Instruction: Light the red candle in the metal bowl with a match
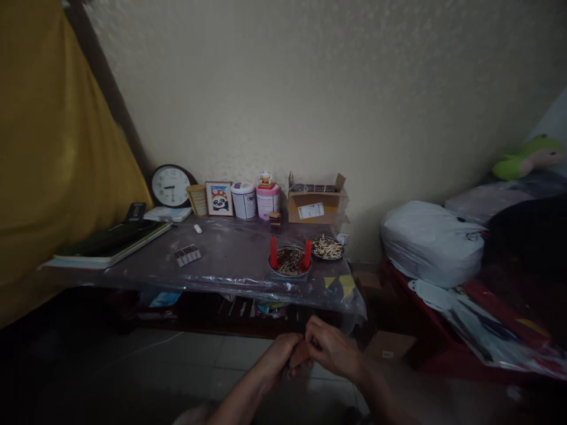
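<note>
Low in front of the table, my two hands meet around a small brown piece of card [300,354], perhaps a little box. My left hand [283,349] is closed around its left side, fingertips curling under it. The curled fingers of my right hand [330,345] pinch its upper right side; what lies inside that grip is partly hidden. Just beyond, at the table edge, stands a round tin [289,275] with small dark-tipped pieces and two upright red strips. Beside it a dish [328,257] holds many pale, matchlike sticks.
A plastic-covered table [230,245] carries a row of small boxes [188,255], a white object [197,229], notebooks [115,245] and yellow paper notes [346,285]. Along the wall stand a clock [172,186], a framed picture [220,199], tubs [244,200] and a cardboard box [314,209]. White bags [432,242] lie right.
</note>
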The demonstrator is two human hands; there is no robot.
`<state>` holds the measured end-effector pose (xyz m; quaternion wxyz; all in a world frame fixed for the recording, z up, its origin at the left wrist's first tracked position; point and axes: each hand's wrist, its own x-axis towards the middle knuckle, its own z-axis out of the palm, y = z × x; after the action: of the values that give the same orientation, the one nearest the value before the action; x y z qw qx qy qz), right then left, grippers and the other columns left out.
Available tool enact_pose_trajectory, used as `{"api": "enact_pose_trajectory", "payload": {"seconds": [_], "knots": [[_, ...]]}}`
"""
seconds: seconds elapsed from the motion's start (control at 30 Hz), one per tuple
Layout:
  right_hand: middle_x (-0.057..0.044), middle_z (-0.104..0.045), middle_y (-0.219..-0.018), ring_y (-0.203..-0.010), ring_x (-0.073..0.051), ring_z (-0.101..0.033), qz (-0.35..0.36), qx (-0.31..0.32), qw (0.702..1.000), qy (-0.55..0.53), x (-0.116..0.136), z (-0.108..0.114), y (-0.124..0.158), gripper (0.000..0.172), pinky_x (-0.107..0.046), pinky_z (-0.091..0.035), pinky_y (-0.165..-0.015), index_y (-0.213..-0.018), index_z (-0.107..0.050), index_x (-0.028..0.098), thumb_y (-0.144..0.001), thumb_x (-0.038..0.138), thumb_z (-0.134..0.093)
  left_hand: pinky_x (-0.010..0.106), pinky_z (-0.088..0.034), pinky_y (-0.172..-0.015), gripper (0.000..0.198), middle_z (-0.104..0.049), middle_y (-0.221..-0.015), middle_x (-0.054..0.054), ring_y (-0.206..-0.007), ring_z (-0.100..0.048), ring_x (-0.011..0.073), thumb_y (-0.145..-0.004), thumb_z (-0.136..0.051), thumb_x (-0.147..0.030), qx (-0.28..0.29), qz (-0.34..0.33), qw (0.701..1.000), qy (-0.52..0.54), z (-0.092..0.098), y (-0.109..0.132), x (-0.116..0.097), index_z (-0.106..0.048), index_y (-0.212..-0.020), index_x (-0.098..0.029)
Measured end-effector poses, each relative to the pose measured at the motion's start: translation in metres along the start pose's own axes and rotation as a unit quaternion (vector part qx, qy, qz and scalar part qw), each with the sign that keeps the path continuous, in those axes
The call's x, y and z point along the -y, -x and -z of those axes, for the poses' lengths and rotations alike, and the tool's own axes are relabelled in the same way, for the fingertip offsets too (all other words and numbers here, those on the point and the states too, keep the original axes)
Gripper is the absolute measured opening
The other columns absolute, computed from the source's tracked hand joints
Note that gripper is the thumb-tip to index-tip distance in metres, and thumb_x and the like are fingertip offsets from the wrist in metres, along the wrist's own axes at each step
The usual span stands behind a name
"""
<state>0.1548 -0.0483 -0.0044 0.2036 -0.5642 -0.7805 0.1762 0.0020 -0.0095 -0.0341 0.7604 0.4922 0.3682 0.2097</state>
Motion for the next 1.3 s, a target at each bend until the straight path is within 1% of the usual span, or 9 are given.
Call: {"api": "enact_pose_trajectory", "payload": {"seconds": [0.2,0.3,0.37,0.47,0.57,0.8,0.97,1.17,1.3], "knots": [[0.003,-0.051,-0.077,-0.065,-0.010,-0.051,-0.022,-0.028,0.999,0.017,-0.003,0.001,0.000,0.011,-0.021,-0.036,-0.058,-0.073,-0.052,0.020,-0.073,0.010,-0.047,0.019,-0.022,-0.031,0.037,-0.061,-0.051,0.001,-0.028,-0.040,0.0062,-0.074,-0.049,-0.048,-0.028,-0.019,0.999,0.004,-0.001,-0.003,-0.002,-0.061,-0.070,-0.014],[0.003,-0.053,-0.070,-0.063,-0.012,-0.052,-0.048,-0.064,0.997,0.003,-0.006,0.006,-0.001,0.011,-0.022,-0.036,-0.058,-0.072,-0.053,0.020,-0.073,0.011,-0.047,0.018,-0.025,-0.032,0.045,-0.064,-0.059,0.002,-0.031,-0.042,0.0063,-0.075,-0.048,-0.052,-0.045,-0.036,0.998,0.022,0.002,-0.006,-0.003,-0.060,-0.094,-0.013],[0.004,-0.053,-0.064,-0.060,-0.012,-0.052,-0.069,-0.091,0.993,-0.043,-0.007,0.009,-0.003,0.011,-0.022,-0.037,-0.056,-0.070,-0.053,0.020,-0.074,0.012,-0.047,0.019,-0.027,-0.034,0.053,-0.065,-0.063,0.002,-0.032,-0.043,0.0067,-0.075,-0.049,-0.051,-0.049,-0.056,0.996,0.053,0.003,-0.005,-0.006,-0.051,-0.114,-0.014],[0.003,-0.056,-0.064,-0.060,-0.012,-0.055,-0.095,-0.137,0.975,-0.144,-0.007,0.013,-0.006,0.009,-0.022,-0.041,-0.057,-0.077,-0.056,0.020,-0.079,0.018,-0.047,0.020,-0.029,-0.035,0.059,-0.064,-0.066,0.002,-0.036,-0.046,0.0081,-0.077,-0.048,-0.050,-0.033,-0.093,0.991,0.092,0.004,-0.002,-0.012,-0.042,-0.125,-0.016],[0.000,-0.061,-0.076,-0.069,-0.014,-0.060,-0.089,-0.171,0.962,-0.196,-0.004,0.015,-0.008,0.013,-0.025,-0.046,-0.064,-0.087,-0.060,0.021,-0.079,0.022,-0.051,0.020,-0.032,-0.038,0.054,-0.063,-0.068,0.002,-0.042,-0.049,0.0095,-0.078,-0.048,-0.049,-0.035,-0.126,0.984,0.118,0.003,0.002,-0.019,-0.044,-0.122,-0.017],[-0.002,-0.058,-0.077,-0.071,-0.015,-0.057,-0.061,-0.214,0.962,-0.159,0.003,0.019,-0.008,0.014,-0.025,-0.046,-0.065,-0.079,-0.063,0.020,-0.081,0.023,-0.050,0.021,-0.033,-0.039,0.046,-0.063,-0.068,0.002,-0.042,-0.047,0.0095,-0.080,-0.047,-0.047,-0.059,-0.169,0.976,0.123,0.002,0.003,-0.025,-0.045,-0.114,-0.017],[-0.002,-0.060,-0.078,-0.073,-0.016,-0.058,-0.063,-0.224,0.959,-0.164,0.005,0.020,-0.007,0.012,-0.025,-0.046,-0.066,-0.078,-0.064,0.020,-0.080,0.022,-0.052,0.021,-0.034,-0.040,0.040,-0.064,-0.066,0.003,-0.044,-0.047,0.0102,-0.080,-0.045,-0.046,-0.075,-0.183,0.974,0.113,0.003,0.002,-0.025,-0.046,-0.108,-0.016],[-0.001,-0.062,-0.079,-0.068,-0.015,-0.062,-0.076,-0.201,0.942,-0.258,0.002,0.018,-0.008,0.014,-0.026,-0.049,-0.065,-0.083,-0.065,0.020,-0.081,0.027,-0.053,0.020,-0.034,-0.040,0.036,-0.063,-0.067,0.002,-0.044,-0.047,0.0096,-0.082,-0.044,-0.045,-0.087,-0.191,0.972,0.106,0.001,0.005,-0.026,-0.049,-0.103,-0.017],[-0.002,-0.060,-0.080,-0.074,-0.015,-0.060,-0.050,-0.214,0.951,-0.218,0.003,0.016,-0.009,0.012,-0.025,-0.047,-0.066,-0.081,-0.065,0.020,-0.081,0.025,-0.054,0.020,-0.035,-0.039,0.034,-0.058,-0.063,-0.001,-0.044,-0.045,0.0088,-0.080,-0.047,-0.045,-0.093,-0.200,0.970,0.105,0.002,0.005,-0.026,-0.052,-0.099,-0.017]]}}
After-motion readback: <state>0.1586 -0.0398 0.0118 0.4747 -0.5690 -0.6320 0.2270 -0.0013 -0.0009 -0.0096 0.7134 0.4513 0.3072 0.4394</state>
